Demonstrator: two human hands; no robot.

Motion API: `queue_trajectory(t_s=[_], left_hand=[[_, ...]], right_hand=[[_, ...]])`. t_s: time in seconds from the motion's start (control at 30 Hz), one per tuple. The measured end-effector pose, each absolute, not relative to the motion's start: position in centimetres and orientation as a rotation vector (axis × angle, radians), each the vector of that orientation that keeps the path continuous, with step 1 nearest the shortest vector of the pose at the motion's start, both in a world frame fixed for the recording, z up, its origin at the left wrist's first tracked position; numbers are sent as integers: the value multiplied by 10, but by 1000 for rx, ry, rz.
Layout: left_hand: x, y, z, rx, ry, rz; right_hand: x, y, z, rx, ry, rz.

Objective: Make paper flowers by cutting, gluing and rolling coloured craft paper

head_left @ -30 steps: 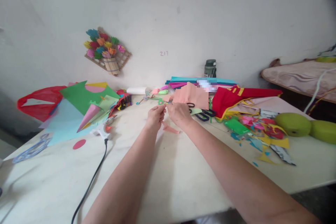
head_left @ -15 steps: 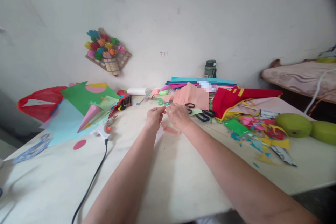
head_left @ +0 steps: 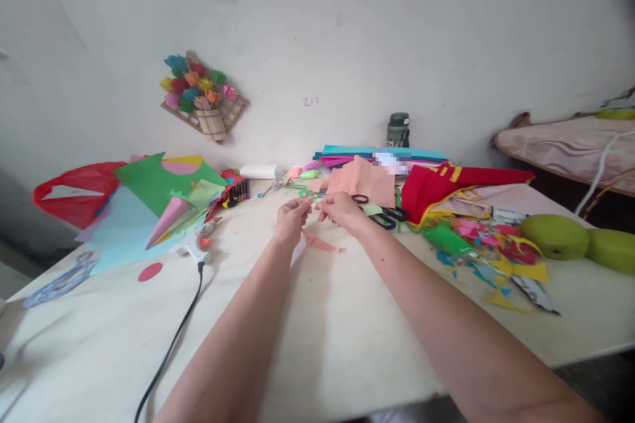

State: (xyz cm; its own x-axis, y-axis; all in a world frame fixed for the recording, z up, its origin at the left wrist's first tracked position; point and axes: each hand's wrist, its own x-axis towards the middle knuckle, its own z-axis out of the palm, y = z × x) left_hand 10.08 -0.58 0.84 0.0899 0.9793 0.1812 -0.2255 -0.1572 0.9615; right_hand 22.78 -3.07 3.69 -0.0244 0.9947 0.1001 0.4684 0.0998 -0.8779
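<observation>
Above the middle of the table, my left hand [head_left: 294, 215] is closed in a pinch, thumb and forefinger pressed together. Facing it, my right hand [head_left: 338, 210] pinches too, its fingertips a small gap from the left ones. Whatever lies between the fingertips is too small to make out; a whitish spot shows there. Just below the hands, a strip of peach paper [head_left: 323, 244] rests on the table. Behind the fingers lie small green paper pieces [head_left: 303, 193] and a peach paper sheet [head_left: 362, 182]. Black-handled scissors [head_left: 384, 220] lie to the right of my right hand.
Coloured paper sheets [head_left: 143, 185], a pink paper cone [head_left: 169, 221] and a glue gun [head_left: 191, 250] with a black cord occupy the left side. At right are a red cloth [head_left: 436, 188], paper scraps [head_left: 496, 271] and green fruits [head_left: 555, 236]. A bottle [head_left: 397, 130] stands by the wall.
My right hand has turned slightly and drawn a little away from my left, widening the gap between the fingertips. More of the peach strip shows below the hands.
</observation>
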Motion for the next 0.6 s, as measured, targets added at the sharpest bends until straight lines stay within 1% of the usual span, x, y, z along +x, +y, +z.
queue_trajectory(t_s=[0.1,0.17,0.23,0.33,0.4,0.6], left_hand=[[101,-6,8,1228,813,1337],[101,-5,6,1228,776,1333],[102,-5,5,1212,771,1321],[104,-4,5,1166,809,1294],[105,-4,5,1123,834,1280],[107,-4,7,1023,830,1271]], right_hand=[[228,-28,34,-1395,-1516,925],[228,-26,33,-1392,-1543,860],[228,-25,33,-1438,-1644,656],[225,-29,35,-1588,-1779,189],[223,-35,36,-1666,-1855,-60],[220,-45,33,-1536,-2166,-413]])
